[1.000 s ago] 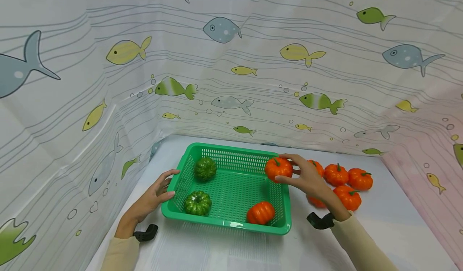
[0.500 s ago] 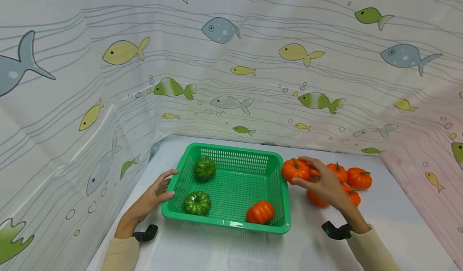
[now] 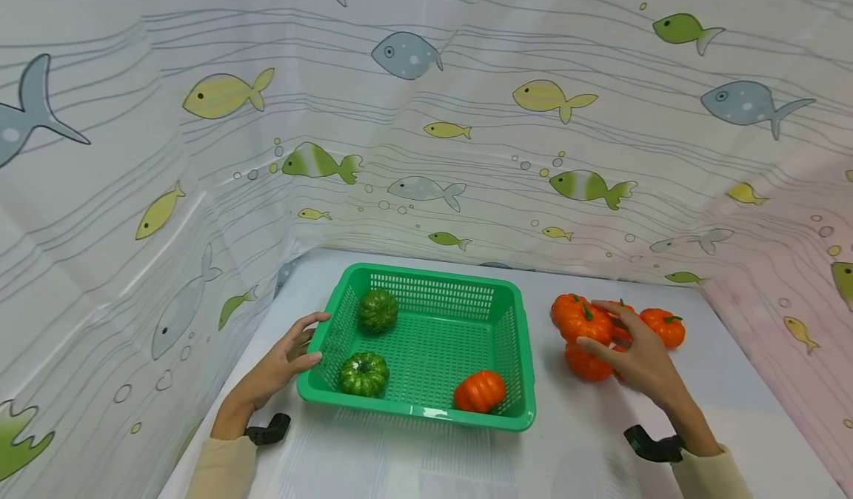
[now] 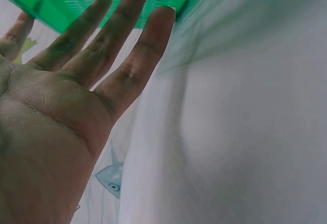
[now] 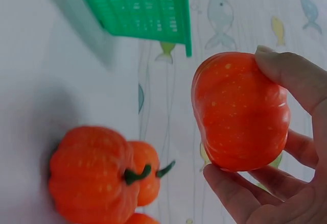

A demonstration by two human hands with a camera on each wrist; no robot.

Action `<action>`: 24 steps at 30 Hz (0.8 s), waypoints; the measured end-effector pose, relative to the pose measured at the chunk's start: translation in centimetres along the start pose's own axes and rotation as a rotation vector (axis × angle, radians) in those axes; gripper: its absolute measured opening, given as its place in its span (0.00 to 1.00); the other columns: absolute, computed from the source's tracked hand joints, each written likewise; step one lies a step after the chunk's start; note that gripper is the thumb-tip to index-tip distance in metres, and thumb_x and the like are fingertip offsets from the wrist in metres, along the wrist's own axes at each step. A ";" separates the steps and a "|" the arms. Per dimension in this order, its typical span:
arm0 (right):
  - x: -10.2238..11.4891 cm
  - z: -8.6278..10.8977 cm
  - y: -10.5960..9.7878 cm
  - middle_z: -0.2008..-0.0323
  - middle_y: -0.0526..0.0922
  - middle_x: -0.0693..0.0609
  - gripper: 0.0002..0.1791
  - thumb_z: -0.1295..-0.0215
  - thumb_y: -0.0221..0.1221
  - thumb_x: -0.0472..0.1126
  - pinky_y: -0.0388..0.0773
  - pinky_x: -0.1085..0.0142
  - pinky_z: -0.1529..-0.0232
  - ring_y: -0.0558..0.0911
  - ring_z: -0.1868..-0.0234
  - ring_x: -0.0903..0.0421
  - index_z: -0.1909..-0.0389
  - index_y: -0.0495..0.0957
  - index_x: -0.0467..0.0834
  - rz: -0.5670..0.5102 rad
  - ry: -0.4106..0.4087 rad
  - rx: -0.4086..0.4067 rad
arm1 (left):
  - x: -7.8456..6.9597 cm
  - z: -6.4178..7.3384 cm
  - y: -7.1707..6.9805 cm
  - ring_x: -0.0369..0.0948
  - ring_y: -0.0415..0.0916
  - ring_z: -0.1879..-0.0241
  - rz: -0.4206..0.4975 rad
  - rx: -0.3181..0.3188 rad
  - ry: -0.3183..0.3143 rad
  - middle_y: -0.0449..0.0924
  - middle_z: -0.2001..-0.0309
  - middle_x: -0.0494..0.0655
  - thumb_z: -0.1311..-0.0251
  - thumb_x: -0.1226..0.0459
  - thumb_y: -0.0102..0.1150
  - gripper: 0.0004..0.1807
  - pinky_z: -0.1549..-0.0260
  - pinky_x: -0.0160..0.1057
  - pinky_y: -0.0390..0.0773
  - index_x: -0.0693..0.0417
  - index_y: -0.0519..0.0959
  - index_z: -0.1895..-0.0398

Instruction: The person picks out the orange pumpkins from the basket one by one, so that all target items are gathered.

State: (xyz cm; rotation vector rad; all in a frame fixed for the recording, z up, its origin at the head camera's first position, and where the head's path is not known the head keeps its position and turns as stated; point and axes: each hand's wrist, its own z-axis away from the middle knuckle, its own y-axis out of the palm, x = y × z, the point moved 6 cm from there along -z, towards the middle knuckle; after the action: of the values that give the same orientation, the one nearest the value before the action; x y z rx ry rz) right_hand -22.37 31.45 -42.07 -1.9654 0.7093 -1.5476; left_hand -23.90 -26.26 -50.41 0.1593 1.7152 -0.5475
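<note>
My right hand (image 3: 643, 358) holds an orange toy pumpkin (image 3: 586, 325) by its sides, up above the others on the table. In the right wrist view this pumpkin (image 5: 240, 112) sits between thumb and fingers, clear of the tabletop. At the left end of a green plastic basket (image 3: 416, 412) is my left hand (image 3: 276, 369). Its fingers (image 4: 138, 60) stretch out nearly straight, tips at the basket's slotted wall. Inside the basket lie two green pumpkins (image 3: 378, 311) on the left and one orange pumpkin (image 3: 480, 392) at the front right.
More orange pumpkins (image 3: 663, 329) stand grouped on the white table (image 3: 720, 395) right of the basket, partly hidden by my right hand. A fish-print curtain (image 3: 486, 151) closes off the back and sides. Each wrist wears a black mount (image 3: 269, 430).
My right hand has carried the orange pumpkin rightward, from over the basket's right rim to above the grouped pumpkins. The left hand and the basket have stayed put.
</note>
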 end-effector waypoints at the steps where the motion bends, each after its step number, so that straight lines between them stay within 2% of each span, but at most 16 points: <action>1: -0.4 0.2 -0.3 0.28 0.68 0.41 0.41 0.36 0.71 0.56 0.74 0.42 0.39 0.72 0.33 0.36 0.25 0.67 0.51 0.006 0.018 -0.010 | 0.0 0.0 0.0 0.71 0.34 0.23 0.001 -0.001 -0.001 0.37 0.18 0.58 0.24 0.66 0.52 0.37 0.33 0.78 0.42 0.42 0.51 0.17; 2: -0.9 0.5 -0.7 0.28 0.67 0.41 0.41 0.36 0.71 0.56 0.75 0.43 0.39 0.72 0.33 0.36 0.25 0.67 0.51 0.010 0.029 -0.017 | 0.0 0.0 0.0 0.71 0.34 0.23 -0.005 -0.001 -0.002 0.37 0.18 0.58 0.24 0.66 0.52 0.37 0.33 0.78 0.43 0.42 0.51 0.17; 5: -2.2 1.3 -1.6 0.29 0.68 0.39 0.42 0.36 0.71 0.56 0.78 0.64 0.40 0.72 0.33 0.36 0.24 0.67 0.53 0.032 0.068 -0.044 | 0.0 0.1 -0.1 0.70 0.34 0.22 -0.001 -0.005 -0.010 0.36 0.18 0.59 0.24 0.66 0.52 0.37 0.33 0.78 0.43 0.41 0.51 0.17; 7: -3.0 1.8 -2.1 0.29 0.68 0.38 0.43 0.36 0.71 0.57 0.75 0.79 0.47 0.73 0.35 0.37 0.24 0.66 0.52 0.045 0.089 -0.060 | 0.0 0.1 -0.1 0.70 0.34 0.22 0.004 -0.006 -0.013 0.36 0.18 0.59 0.24 0.67 0.52 0.37 0.32 0.77 0.43 0.40 0.51 0.17; 9: -3.7 2.3 -2.5 0.29 0.67 0.36 0.44 0.36 0.71 0.57 0.68 0.87 0.54 0.73 0.37 0.37 0.23 0.65 0.50 0.052 0.108 -0.075 | 0.0 0.1 -0.1 0.69 0.34 0.22 0.013 -0.008 -0.015 0.36 0.18 0.59 0.25 0.67 0.52 0.37 0.32 0.77 0.43 0.40 0.52 0.17; 13: -4.9 3.2 -3.3 0.27 0.62 0.34 0.44 0.35 0.70 0.56 0.67 0.90 0.57 0.70 0.36 0.35 0.22 0.64 0.47 0.028 0.156 -0.094 | 0.0 0.0 -0.2 0.68 0.34 0.22 0.022 -0.007 -0.014 0.36 0.17 0.57 0.25 0.67 0.51 0.37 0.32 0.77 0.43 0.40 0.51 0.17; 20: -7.2 4.5 -4.9 0.23 0.55 0.32 0.47 0.34 0.68 0.60 0.66 0.91 0.59 0.66 0.33 0.28 0.21 0.61 0.45 0.071 0.252 -0.122 | 0.0 0.0 -0.1 0.69 0.34 0.22 0.021 -0.006 -0.017 0.37 0.17 0.55 0.24 0.67 0.51 0.37 0.33 0.77 0.43 0.39 0.51 0.17; 23: -8.5 5.0 -5.4 0.22 0.53 0.31 0.50 0.34 0.67 0.63 0.75 0.83 0.53 0.65 0.32 0.27 0.19 0.57 0.45 0.095 0.311 -0.136 | 0.1 0.0 -0.1 0.69 0.34 0.22 0.022 -0.002 -0.019 0.36 0.17 0.56 0.24 0.67 0.51 0.37 0.33 0.78 0.43 0.38 0.51 0.17; 24: -8.9 5.2 -5.6 0.22 0.53 0.31 0.51 0.34 0.66 0.63 0.78 0.77 0.50 0.65 0.32 0.26 0.19 0.56 0.44 0.100 0.326 -0.143 | 0.1 0.0 -0.1 0.69 0.34 0.22 0.024 0.000 -0.021 0.36 0.17 0.56 0.24 0.67 0.51 0.37 0.33 0.78 0.43 0.38 0.51 0.17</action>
State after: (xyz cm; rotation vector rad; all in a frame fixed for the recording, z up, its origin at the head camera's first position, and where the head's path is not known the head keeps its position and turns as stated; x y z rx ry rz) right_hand -18.71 42.08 -45.46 -1.7608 1.0597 -1.8199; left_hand -24.00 -26.36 -50.49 0.1728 1.6913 -0.5298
